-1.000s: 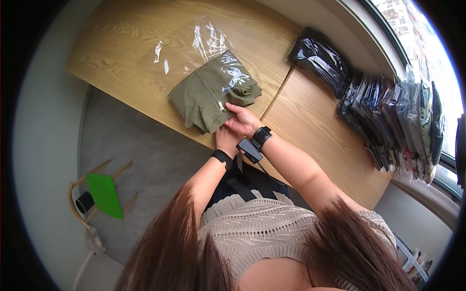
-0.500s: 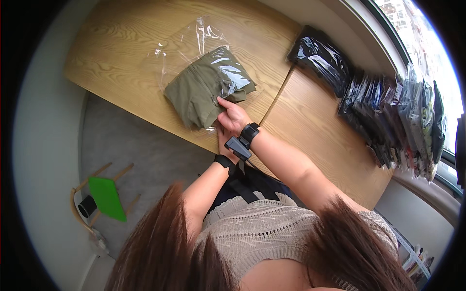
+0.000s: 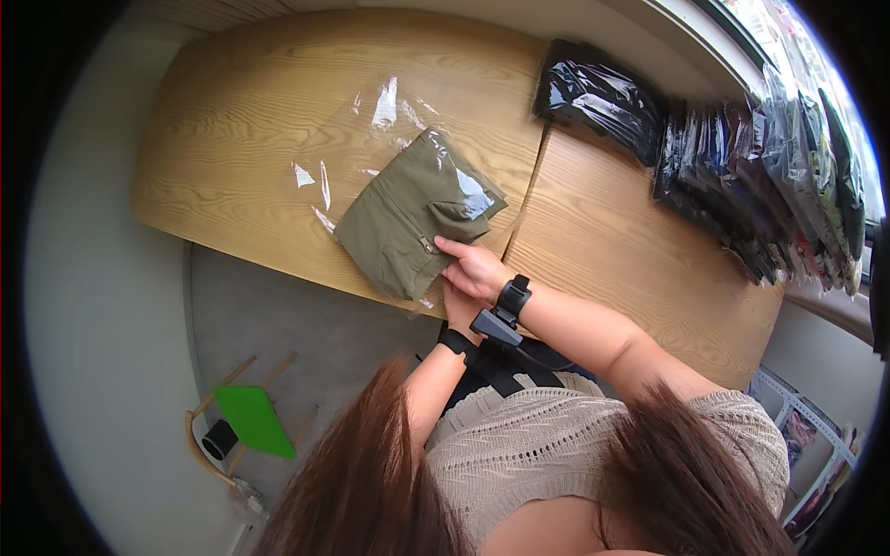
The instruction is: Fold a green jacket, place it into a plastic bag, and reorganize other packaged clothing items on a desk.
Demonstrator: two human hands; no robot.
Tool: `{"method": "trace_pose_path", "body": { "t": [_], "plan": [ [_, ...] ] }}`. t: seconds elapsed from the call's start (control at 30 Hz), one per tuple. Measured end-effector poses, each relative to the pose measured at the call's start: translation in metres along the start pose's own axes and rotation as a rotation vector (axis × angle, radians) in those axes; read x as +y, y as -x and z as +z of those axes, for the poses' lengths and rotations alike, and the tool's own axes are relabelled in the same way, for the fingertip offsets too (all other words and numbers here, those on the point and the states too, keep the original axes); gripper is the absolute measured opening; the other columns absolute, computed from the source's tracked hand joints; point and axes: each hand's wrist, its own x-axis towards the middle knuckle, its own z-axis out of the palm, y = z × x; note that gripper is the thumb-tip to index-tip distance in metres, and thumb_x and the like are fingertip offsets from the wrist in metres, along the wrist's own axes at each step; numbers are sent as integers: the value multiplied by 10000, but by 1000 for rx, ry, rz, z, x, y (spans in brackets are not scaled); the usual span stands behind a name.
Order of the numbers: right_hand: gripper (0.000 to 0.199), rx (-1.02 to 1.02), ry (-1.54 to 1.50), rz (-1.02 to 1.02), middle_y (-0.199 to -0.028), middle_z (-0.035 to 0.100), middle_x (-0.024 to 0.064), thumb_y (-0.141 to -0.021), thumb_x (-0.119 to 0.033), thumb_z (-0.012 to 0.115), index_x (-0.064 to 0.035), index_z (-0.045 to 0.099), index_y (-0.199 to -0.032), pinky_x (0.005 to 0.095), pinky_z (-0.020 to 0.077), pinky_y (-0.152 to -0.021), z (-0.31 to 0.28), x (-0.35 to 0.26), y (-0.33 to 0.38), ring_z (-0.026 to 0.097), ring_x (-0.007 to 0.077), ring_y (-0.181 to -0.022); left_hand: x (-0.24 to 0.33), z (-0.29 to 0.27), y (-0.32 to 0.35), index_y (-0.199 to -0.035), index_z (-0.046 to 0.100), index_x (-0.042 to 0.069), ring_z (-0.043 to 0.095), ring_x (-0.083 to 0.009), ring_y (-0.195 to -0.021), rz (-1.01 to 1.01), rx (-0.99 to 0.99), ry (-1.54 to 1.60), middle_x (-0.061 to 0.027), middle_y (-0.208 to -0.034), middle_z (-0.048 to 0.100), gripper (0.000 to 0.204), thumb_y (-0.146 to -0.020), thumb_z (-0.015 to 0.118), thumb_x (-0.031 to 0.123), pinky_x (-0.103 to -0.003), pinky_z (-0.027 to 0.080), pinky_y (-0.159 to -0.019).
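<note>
Green garment (image 3: 413, 222) in clear bag (image 3: 371, 148) lies just far-left of both hands, long axis near-left to far-right. Right hand (image 3: 475, 269) rests fingers flat on its near edge; left hand (image 3: 454, 306) is tucked under the right, grip hidden.

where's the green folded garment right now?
Head view: the green folded garment lies in a clear plastic bag near the wooden table's front edge, just left of the right hand.

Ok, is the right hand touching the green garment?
Touching. In the head view the right hand lies on the near edge of the green garment in its clear bag, index finger stretched flat across the fabric with no gap showing.
</note>
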Motion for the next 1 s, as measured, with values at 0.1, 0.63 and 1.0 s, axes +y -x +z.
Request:
{"method": "trace_pose_path", "body": {
  "t": [0.1,0.63,1.0],
  "plan": [
    [442,138,-23,25,-1320,480,179,-919,-31,548,48,387,-1322,411,396,-1060,-6,-7,5,497,281,-1196,13,-5,-10,-1391,322,101,334,-218,-1331,-20,100,-956,-88,-1427,385,463,-990,321,331,-386,265,-1096],
    [421,7,-135,84,-1343,441,182,-963,-85,485,50,337,-1333,409,357,-1099,10,-8,-70,463,280,-1228,-31,-12,10,-899,624,21,572,-374,-798,320,-540,-3989,-167,-812,619,238,-797,594,234,-477,430,-747],
    [326,49,-180,-108,-1237,541,160,-933,-58,540,25,464,-1239,433,451,-1020,26,-13,-114,545,281,-1128,-38,-8,23,-1242,481,81,292,-374,-1300,-22,-595,-4243,-156,-1326,381,526,-789,611,315,-572,265,-1016]
  ]
}}
